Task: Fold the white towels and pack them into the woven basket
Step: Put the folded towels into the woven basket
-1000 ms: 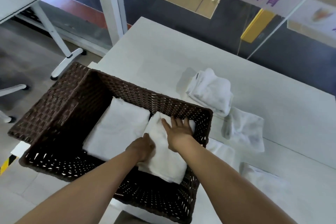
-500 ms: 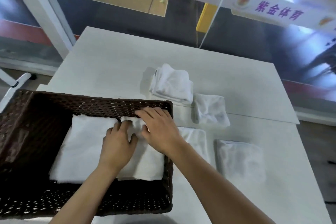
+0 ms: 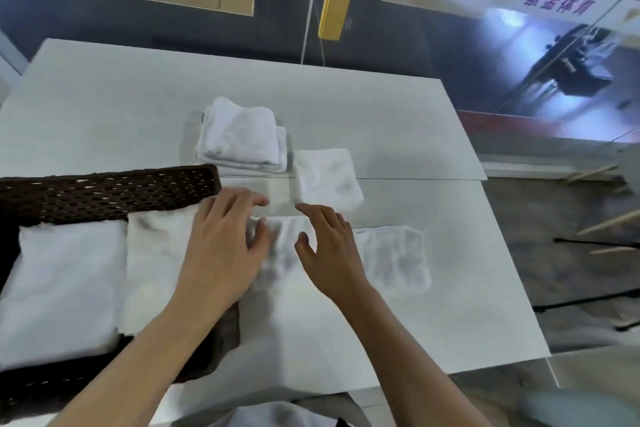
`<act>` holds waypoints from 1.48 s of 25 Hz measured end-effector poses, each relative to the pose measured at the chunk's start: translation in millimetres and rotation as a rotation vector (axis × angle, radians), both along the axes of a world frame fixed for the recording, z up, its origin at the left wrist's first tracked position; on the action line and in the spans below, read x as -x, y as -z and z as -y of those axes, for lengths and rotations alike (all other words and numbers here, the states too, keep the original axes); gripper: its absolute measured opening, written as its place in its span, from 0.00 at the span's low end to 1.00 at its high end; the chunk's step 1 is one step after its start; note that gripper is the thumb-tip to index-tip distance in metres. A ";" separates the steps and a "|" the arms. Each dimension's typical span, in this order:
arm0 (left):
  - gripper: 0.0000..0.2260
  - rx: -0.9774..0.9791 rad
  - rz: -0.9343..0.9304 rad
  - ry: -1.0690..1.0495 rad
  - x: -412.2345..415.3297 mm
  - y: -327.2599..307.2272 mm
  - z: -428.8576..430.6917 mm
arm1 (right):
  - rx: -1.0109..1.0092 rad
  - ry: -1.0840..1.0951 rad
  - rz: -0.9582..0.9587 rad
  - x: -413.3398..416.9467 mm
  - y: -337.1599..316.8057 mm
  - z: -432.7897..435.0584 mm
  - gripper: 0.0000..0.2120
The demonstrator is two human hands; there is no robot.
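The dark brown woven basket (image 3: 104, 189) stands at the table's left and holds two folded white towels, one at the left (image 3: 62, 284) and one to its right (image 3: 152, 260). My left hand (image 3: 225, 246) hovers open over the basket's right wall. My right hand (image 3: 329, 250) hovers open just right of it, above a flat white towel (image 3: 284, 246) on the table. More white towels lie on the table: a stack (image 3: 239, 135) at the back, a small square one (image 3: 325, 177) and another (image 3: 394, 260) to the right.
The white table (image 3: 415, 315) is made of two tops joined by a seam. A glass wall with a printed banner rises behind it. Wooden sticks and black stands lie on the floor at the right. White cloth shows at the bottom edge.
Both hands have lifted off the towel in the basket and moved right, out past the basket's wall to above the table. The view has swung to the right.
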State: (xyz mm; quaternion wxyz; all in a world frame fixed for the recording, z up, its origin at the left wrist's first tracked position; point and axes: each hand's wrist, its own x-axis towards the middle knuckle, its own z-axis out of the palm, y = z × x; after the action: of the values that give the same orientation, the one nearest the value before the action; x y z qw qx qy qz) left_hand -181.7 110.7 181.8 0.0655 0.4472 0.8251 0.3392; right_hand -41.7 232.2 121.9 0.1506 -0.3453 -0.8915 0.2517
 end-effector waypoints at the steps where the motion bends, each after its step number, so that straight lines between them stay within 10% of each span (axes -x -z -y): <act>1: 0.10 0.019 -0.016 0.026 -15.6 4.6 -8.9 | 0.036 0.004 0.023 -15.0 8.2 -7.9 0.22; 11: 0.17 0.601 0.195 0.173 -141.2 121.6 -72.4 | 0.275 0.075 0.376 -153.7 95.8 -81.2 0.23; 18: 0.27 0.721 0.015 0.341 -167.8 169.3 -150.9 | 0.347 -0.035 0.652 -222.9 123.2 -105.3 0.30; 26: 0.31 0.754 0.097 0.242 -180.9 213.4 -150.1 | 0.426 0.098 0.441 -244.9 137.6 -114.2 0.20; 30: 0.33 0.728 0.430 0.030 -205.7 215.8 -129.5 | 0.352 0.372 0.413 -247.1 141.0 -109.5 0.25; 34: 0.30 0.778 0.583 -0.154 -212.8 217.9 -130.9 | 0.832 0.741 0.148 -234.0 141.2 -122.5 0.41; 37: 0.23 0.675 0.769 -0.276 -214.2 213.2 -132.7 | 1.011 0.845 0.006 -228.8 143.8 -134.3 0.25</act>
State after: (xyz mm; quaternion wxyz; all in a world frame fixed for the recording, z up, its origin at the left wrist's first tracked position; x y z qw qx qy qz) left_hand 32.5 243.4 -31.4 0.4585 0.1317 0.8559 0.1995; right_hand 187.1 366.5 -21.9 0.0532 -0.6945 -0.4514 0.5578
